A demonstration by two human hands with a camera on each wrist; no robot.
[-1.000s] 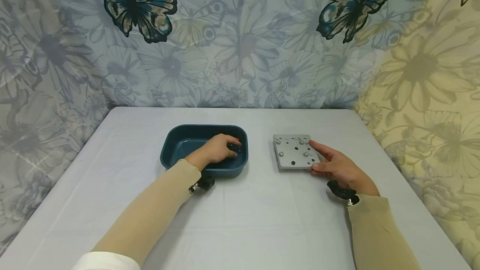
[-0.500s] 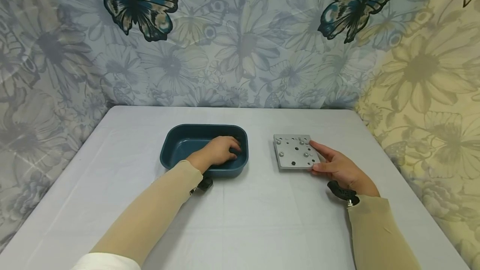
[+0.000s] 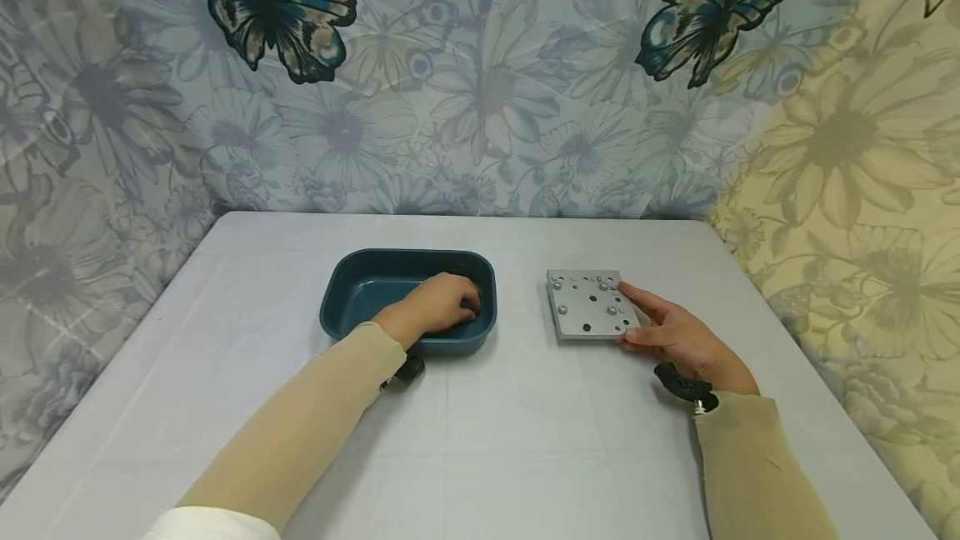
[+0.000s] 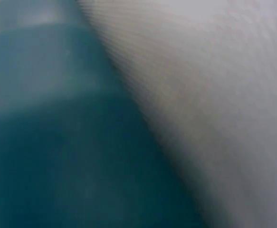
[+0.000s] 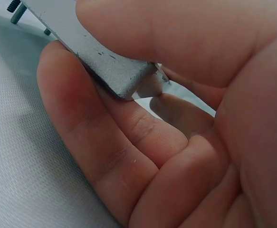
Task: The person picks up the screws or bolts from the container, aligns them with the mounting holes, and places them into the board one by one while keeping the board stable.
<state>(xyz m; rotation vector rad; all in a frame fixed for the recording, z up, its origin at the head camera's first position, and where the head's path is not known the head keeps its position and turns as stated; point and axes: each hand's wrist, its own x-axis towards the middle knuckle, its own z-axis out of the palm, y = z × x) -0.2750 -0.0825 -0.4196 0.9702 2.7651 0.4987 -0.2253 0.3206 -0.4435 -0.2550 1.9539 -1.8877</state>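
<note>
My left hand reaches down into the right side of a dark teal rectangular bin. Its fingers bend downward, and I cannot tell whether they hold anything. The left wrist view gives only a blurred bin wall. To the right, my right hand grips the right edge of a square silver metal plate dotted with holes and several screw heads. In the right wrist view the thumb lies over the plate and fingers support it from below. Threaded screw ends poke out under it.
Both things are on a table with a white cloth, the plate to the right of the bin with a gap between. A butterfly-and-flower patterned curtain rises behind the table and along its sides.
The left hand's fingers have dipped and curled further down in the bin. A small dark thing seen by them a second ago is out of sight. Right hand and plate stay put.
</note>
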